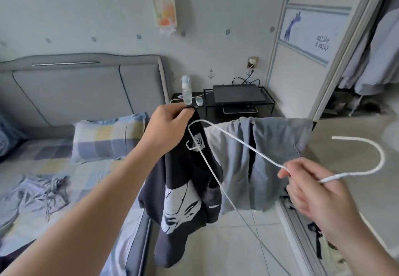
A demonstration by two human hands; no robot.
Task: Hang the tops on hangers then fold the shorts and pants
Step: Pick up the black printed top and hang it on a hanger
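Room: we look down into a bedroom with pale patterned wallpaper. The bed [64,167] fills the left, its grey headboard [75,90] against the wall.
Bed: a checked pillow [108,137] lies by the headboard, and a crumpled grey cloth [38,191] lies on the sheet nearer us.
Bench: a small black bench [218,115] stands right of the bed's head, carrying a bottle [186,90] and a dark flat device [237,94] on a wire stand.
Wardrobe: the wardrobe [298,70] stands right of the bed, past the bench, its sliding door open and pale clothes hanging inside.
Top: a black top [183,189] with a white printed face hangs just off the bed's right edge, above the tiled floor [216,254].
Left hand: our left hand [168,129] is closed around the top's upper edge and holds it up.
Hanger: a white wire hanger [259,152] reaches from right of the bed to the top, one shoulder end at the top's neck label.
Right hand: our right hand [313,187] pinches the hanger just below its hook, thumb and forefinger on the wire, other fingers loosely curled.
Grey garment: a grey garment [269,150] hangs draped right of the bed, behind the top. We cannot tell what carries it.
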